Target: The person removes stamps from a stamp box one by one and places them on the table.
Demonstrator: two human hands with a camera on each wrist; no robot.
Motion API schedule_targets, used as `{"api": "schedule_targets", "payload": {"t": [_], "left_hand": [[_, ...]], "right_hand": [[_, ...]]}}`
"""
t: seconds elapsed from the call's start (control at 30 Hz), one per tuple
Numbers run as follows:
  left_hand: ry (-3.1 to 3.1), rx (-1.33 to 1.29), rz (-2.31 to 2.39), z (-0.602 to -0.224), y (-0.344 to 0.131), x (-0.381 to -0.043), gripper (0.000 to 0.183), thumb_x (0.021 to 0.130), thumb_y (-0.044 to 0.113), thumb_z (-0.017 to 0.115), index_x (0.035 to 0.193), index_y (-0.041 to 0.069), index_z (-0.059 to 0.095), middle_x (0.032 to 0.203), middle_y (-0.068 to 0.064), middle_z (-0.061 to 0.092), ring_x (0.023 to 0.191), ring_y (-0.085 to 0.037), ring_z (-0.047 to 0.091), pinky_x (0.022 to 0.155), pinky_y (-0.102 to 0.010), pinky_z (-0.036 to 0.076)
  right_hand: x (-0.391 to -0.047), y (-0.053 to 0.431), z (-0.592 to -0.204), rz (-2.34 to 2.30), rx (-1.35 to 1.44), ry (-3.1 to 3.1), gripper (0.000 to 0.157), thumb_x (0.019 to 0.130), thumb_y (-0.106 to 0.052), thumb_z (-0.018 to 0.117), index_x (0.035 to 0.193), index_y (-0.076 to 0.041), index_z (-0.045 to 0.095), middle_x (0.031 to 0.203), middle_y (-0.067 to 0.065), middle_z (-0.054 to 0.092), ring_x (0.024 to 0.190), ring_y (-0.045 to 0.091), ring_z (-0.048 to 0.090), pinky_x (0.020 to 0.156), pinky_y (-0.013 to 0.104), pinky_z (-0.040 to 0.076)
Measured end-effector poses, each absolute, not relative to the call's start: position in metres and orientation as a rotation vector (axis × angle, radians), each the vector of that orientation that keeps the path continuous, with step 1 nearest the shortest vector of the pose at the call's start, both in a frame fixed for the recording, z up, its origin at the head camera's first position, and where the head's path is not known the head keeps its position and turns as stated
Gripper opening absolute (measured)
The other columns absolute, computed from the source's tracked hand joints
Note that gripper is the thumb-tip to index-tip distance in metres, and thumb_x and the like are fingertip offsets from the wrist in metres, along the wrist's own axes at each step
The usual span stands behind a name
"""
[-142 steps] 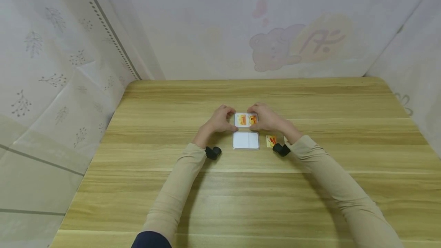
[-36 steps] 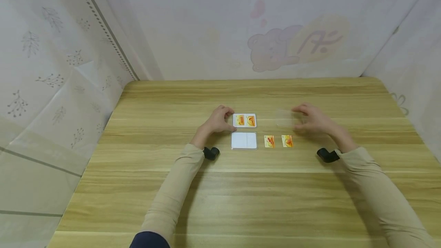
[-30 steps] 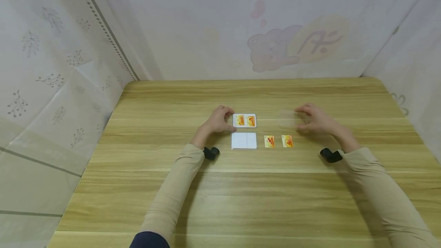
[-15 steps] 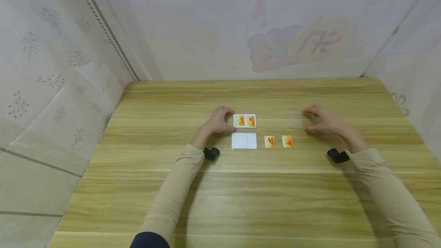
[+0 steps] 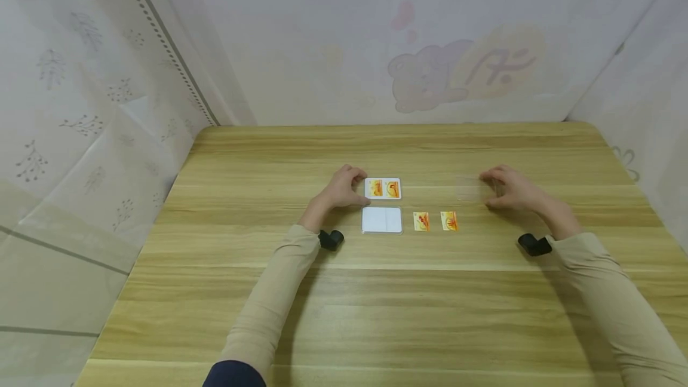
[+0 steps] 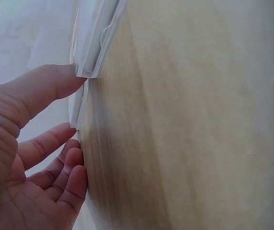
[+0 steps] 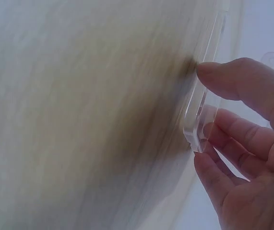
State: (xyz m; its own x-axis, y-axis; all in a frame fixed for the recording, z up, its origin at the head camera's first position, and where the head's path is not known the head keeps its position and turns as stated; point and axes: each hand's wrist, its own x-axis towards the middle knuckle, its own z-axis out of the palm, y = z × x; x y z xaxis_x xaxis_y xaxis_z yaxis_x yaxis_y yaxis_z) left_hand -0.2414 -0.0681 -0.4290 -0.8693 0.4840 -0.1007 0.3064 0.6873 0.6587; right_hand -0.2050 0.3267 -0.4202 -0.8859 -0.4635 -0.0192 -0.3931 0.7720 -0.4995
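In the head view, my left hand (image 5: 341,187) grips the left end of a white case tray (image 5: 383,180) with two orange stamp-like cards in it. Thumb and forefinger reach its two left corners. My right hand (image 5: 510,190) holds a clear plastic lid (image 5: 469,187) by its right end, low over or on the table; which, I cannot tell. In the right wrist view, the thumb and fingers lie at the edges of this transparent lid (image 7: 194,120). The left wrist view shows the thumb touching the corner of a clear-edged case (image 6: 93,52).
A white case in clear plastic (image 5: 381,220) lies just in front of the tray. To its right are two loose yellow-orange cards, one left (image 5: 421,221) and one right (image 5: 448,221). The wooden table (image 5: 408,315) meets a patterned curtain (image 5: 301,46) behind.
My right hand has moved right from the tray, carrying the clear lid away from it. Its arm no longer covers the right loose card. My left hand stays at the tray.
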Motion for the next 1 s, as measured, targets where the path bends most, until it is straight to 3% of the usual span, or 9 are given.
{"api": "schedule_targets", "payload": {"t": [0.77, 1.0], "left_hand": [[2.634, 0.629, 0.964, -0.427, -0.067, -0.24, 0.057, 0.072, 0.015, 0.08, 0.121, -0.002, 0.056, 0.109, -0.015, 0.05, 0.1, -0.026, 0.046, 0.09, -0.033, 0.039], [2.638, 0.634, 0.953, -0.427, -0.067, -0.24, 0.057, 0.072, 0.016, 0.08, 0.121, -0.002, 0.056, 0.109, -0.014, 0.05, 0.1, -0.026, 0.046, 0.089, -0.033, 0.039]], "right_hand": [[-0.204, 0.323, -0.416, -0.682, -0.63, 2.813, 0.061, 0.078, -0.006, 0.073, 0.128, 0.015, 0.045, 0.126, 0.035, 0.043, 0.116, 0.05, 0.039, 0.097, 0.061, 0.031], [-0.204, 0.313, -0.418, -0.769, -0.756, 2.903, 0.057, 0.079, -0.009, 0.073, 0.125, 0.014, 0.048, 0.12, 0.033, 0.05, 0.106, 0.046, 0.048, 0.087, 0.058, 0.039]]}}
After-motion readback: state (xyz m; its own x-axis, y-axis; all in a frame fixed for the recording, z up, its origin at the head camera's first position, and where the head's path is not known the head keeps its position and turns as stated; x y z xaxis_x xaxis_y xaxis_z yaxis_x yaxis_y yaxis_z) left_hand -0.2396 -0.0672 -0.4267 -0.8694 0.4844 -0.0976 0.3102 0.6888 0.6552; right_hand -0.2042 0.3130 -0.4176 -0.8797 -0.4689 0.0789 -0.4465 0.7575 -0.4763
